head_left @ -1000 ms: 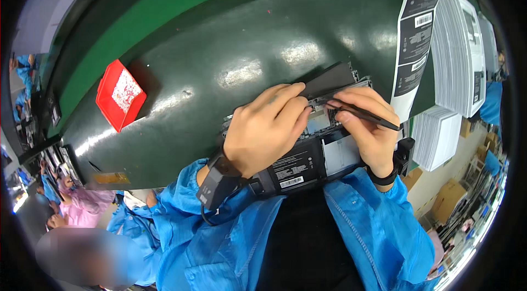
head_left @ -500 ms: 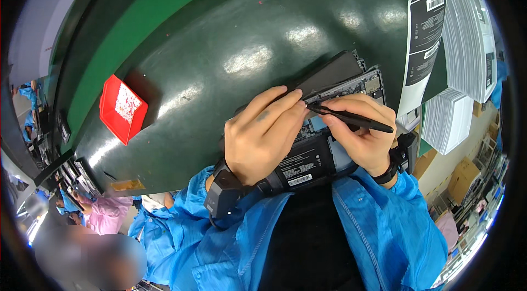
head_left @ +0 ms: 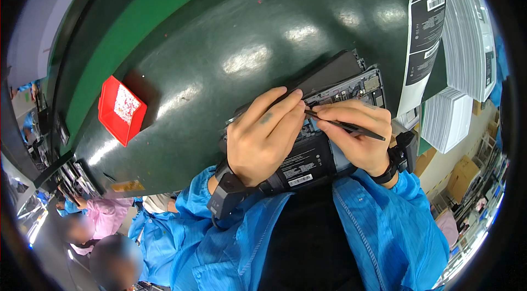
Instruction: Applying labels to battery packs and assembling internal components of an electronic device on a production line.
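An opened laptop lies tilted in front of me, with its circuit board and a dark labelled battery bare. Over its left part rests my left hand, fingers stretched out and fingertips at the board; its thumb is hidden. Slim black tweezers are pinched in my right hand, their tip close to my left fingertips above the board. What the tip touches is too small to tell. A flat black panel shows behind the board.
A red bin with small white and red bits stands at the left on the dark green table. At the right hang printed label sheets beside tall paper stacks. Co-workers are at the lower left.
My right hand has shifted slightly left, and the tweezers lie flatter, with more of them covered by the fingers. My left hand stays almost in place.
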`<state>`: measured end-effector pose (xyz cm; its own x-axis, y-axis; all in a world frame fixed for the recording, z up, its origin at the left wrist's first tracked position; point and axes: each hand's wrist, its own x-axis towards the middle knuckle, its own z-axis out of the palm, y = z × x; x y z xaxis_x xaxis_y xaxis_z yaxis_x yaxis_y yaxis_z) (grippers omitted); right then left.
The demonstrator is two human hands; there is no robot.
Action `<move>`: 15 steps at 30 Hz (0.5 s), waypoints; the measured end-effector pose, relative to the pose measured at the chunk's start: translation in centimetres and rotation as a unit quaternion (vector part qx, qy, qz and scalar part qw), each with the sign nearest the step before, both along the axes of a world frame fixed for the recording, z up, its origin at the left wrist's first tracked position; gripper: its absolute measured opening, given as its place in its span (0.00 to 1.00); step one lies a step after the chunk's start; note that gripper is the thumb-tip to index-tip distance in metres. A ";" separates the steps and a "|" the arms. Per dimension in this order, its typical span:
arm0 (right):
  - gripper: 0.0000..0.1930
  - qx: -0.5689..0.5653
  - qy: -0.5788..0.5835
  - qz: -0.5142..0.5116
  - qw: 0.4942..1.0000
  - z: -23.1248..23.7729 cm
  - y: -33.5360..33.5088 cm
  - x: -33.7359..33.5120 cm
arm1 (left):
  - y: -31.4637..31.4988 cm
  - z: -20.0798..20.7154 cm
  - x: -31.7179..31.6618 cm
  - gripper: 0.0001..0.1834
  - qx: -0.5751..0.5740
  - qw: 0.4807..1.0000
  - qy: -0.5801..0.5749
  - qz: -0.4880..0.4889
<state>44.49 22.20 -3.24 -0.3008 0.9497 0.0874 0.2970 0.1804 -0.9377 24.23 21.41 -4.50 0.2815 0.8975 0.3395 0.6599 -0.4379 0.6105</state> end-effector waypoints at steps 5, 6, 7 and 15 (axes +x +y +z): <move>0.11 0.003 0.007 -0.026 1.000 0.0 0.0 0.1 | 0.0 0.2 -0.1 0.12 -0.024 0.999 -0.025 0.007; 0.11 0.003 0.005 -0.044 0.999 -0.1 0.0 0.2 | 0.0 0.1 -0.1 0.12 -0.038 0.998 -0.040 0.010; 0.11 0.003 0.006 -0.043 0.999 -0.2 0.0 0.1 | 0.0 0.1 -0.1 0.12 -0.037 0.998 -0.039 0.011; 0.10 0.001 -0.002 -0.042 0.999 -0.3 0.1 0.0 | -0.2 0.0 0.1 0.12 -0.024 0.999 -0.029 0.020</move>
